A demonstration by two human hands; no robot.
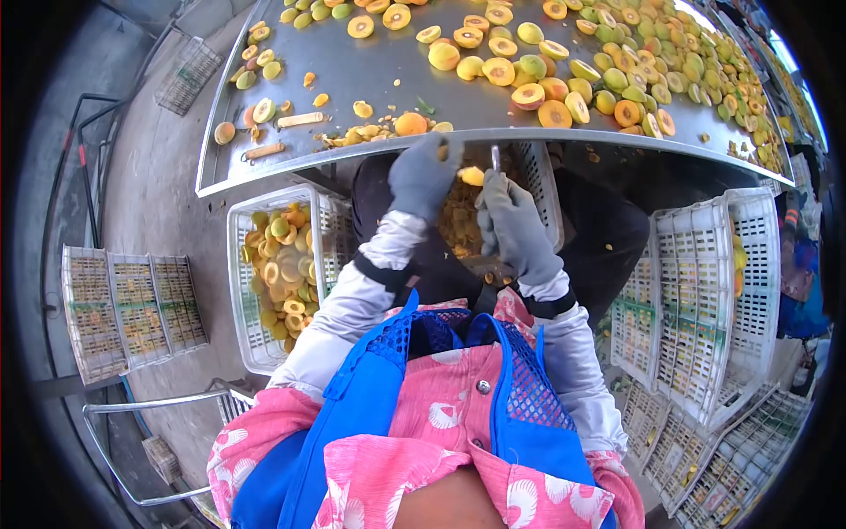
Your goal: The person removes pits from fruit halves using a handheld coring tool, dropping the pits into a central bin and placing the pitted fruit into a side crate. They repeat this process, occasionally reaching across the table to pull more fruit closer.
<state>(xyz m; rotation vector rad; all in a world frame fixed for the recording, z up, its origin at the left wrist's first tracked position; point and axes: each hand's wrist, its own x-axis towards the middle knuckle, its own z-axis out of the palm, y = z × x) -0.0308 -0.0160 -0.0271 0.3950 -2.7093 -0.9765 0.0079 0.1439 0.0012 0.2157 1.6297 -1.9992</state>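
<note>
My left hand, in a grey glove, is at the table's front edge, just below a peach half. Its fingers are smeared by motion. My right hand, also gloved in grey, is closed around a slim tool with a metal shaft pointing up toward the table edge; its grip is hidden in the fist. Between both hands shows a small yellow piece of peach, close to the right thumb. Beneath them, between my legs, a white crate contains peach scraps.
A metal table spans the front, with many halved peaches heaped at right. Two wooden-handled tools, one a wooden handle, lie at its left. A white crate of peach halves stands at my left; stacked crates stand at right.
</note>
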